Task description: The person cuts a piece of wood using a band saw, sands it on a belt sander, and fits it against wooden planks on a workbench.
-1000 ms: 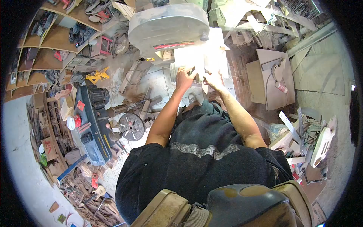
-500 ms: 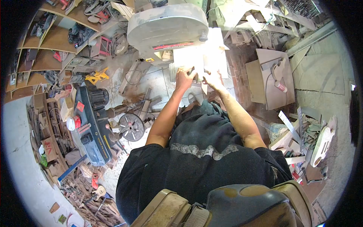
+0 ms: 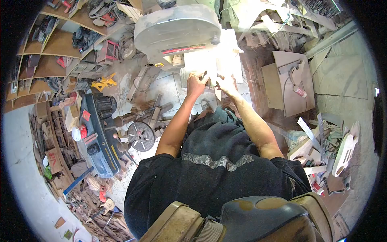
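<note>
Under a bright light, my left hand (image 3: 196,84) and my right hand (image 3: 227,84) rest at the near edge of the band saw's table (image 3: 196,64). Both hands have curled fingers and face each other across a small gap. Between them a pale piece of wood (image 3: 218,93) sticks out toward my body, and the fingers of each hand close on it. Glare washes out its far part and the blade area. Just beyond the hands rises the big grey upper housing of the band saw (image 3: 177,30).
A dark blue machine (image 3: 98,137) with a motor and a round slotted plate (image 3: 140,136) stands at left. Cluttered shelves (image 3: 52,44) fill the upper left. Wood offcuts (image 3: 56,149) lie piled along the left wall. A cardboard-like box (image 3: 288,84) stands at right.
The view has shifted very slightly. Both hands and the piece of wood keep nearly the same place on the table.
</note>
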